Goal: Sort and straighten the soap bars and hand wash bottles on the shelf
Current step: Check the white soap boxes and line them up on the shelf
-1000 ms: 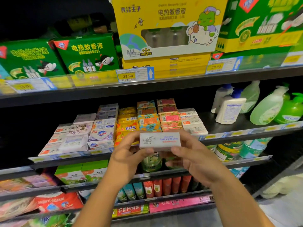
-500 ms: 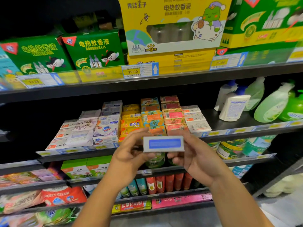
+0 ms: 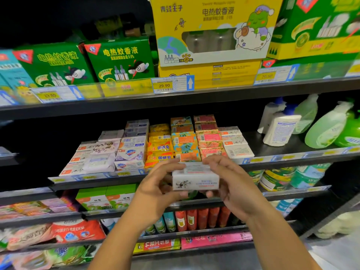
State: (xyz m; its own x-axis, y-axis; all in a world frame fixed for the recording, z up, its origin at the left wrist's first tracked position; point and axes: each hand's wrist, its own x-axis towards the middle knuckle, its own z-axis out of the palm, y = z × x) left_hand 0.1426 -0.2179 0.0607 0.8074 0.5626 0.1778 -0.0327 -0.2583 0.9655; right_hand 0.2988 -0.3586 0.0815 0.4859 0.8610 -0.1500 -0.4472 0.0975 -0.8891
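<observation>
Soap box [image 3: 195,179], white, print too blurred to read: held just in front of the middle shelf [image 3: 257,138], with the left hand [image 3: 155,189] and right hand [image 3: 231,184] gripping its ends with curled fingers. Shelf contents: stacked soap bars [image 3: 184,143] in rows, yellow packs [image 3: 159,148] marked 硫磺皂, hand wash bottles [image 3: 280,129] at right. Price tag [image 3: 172,84] above: 29.90.

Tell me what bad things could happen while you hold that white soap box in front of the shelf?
1. The soap box hangs in the air, pinched only by the fingers of the left hand and right hand. It might slip and drop.
2. The soap stacks are tall and packed close. Pushing the box in could knock some off the shelf.
</observation>
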